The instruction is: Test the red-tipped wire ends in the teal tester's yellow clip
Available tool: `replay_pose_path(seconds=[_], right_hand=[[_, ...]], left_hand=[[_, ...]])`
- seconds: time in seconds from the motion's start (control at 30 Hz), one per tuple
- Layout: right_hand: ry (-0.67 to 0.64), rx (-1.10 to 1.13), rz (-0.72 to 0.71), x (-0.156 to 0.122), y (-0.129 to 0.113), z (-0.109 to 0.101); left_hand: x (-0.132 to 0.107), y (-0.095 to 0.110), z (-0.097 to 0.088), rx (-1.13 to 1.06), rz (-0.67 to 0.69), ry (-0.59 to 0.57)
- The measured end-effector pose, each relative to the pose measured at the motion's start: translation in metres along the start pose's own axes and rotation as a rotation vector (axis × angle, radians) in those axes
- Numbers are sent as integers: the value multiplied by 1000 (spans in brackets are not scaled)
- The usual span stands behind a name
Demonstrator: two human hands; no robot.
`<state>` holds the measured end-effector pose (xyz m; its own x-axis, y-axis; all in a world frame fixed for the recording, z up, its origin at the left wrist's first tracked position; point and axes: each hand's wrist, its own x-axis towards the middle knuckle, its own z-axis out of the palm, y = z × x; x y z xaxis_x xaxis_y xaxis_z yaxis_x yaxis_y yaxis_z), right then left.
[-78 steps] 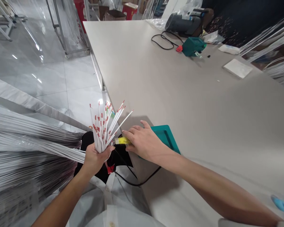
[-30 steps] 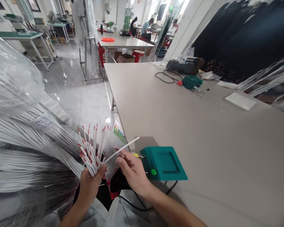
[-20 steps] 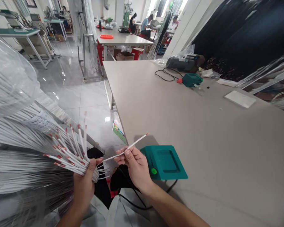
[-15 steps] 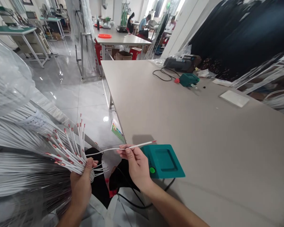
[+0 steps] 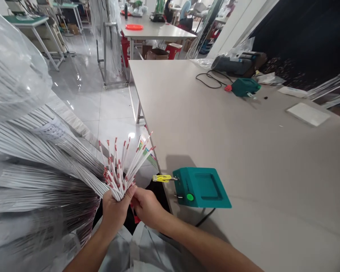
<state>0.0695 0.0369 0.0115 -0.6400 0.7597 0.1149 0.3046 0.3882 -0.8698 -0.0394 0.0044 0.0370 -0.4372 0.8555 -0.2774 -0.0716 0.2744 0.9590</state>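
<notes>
A bundle of white cables (image 5: 119,185) with reddish, copper-coloured tips fans upward at the lower left. My left hand (image 5: 113,211) is wrapped around it, the thumb across the front. Against the bundle's right side, my right hand (image 5: 147,206) is closed, with its fingertips pinched on cables by the left thumb; the tips are partly hidden. To the right, a green box-shaped device (image 5: 201,187) with a green button sits at the table edge. A yellow clip (image 5: 162,178) sticks out from its left side, over the edge.
Long white cables (image 5: 45,151) in clear plastic hang at the left. On the grey table (image 5: 229,139) lie a second green device (image 5: 245,87) with a cord, a dark machine (image 5: 235,65) and a white block (image 5: 308,114). Other people sit at the back.
My right hand has moved left from the green device to the bundle, bringing the single cable away from it. The bundle now stands more upright. The yellow clip has come into sight.
</notes>
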Motion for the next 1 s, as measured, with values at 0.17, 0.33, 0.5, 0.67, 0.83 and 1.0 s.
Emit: replay_pose_path(seconds=[0.17, 0.33, 0.5, 0.67, 0.83, 1.0], right_hand=[[135, 22, 19, 1, -2, -14], [319, 190, 79, 5, -8, -29], [338, 183, 58, 8, -13, -31], [313, 42, -9, 11, -16, -32], [309, 38, 48, 11, -14, -29], [317, 82, 59, 7, -11, -33]], left_hand=[[1, -1, -4, -13, -10, 41], [1, 2, -3, 22, -30, 8], [0, 7, 0, 56, -36, -6], [-1, 10, -1, 76, -43, -29], [-1, -1, -6, 10, -60, -3], [0, -8, -11, 25, -56, -12]])
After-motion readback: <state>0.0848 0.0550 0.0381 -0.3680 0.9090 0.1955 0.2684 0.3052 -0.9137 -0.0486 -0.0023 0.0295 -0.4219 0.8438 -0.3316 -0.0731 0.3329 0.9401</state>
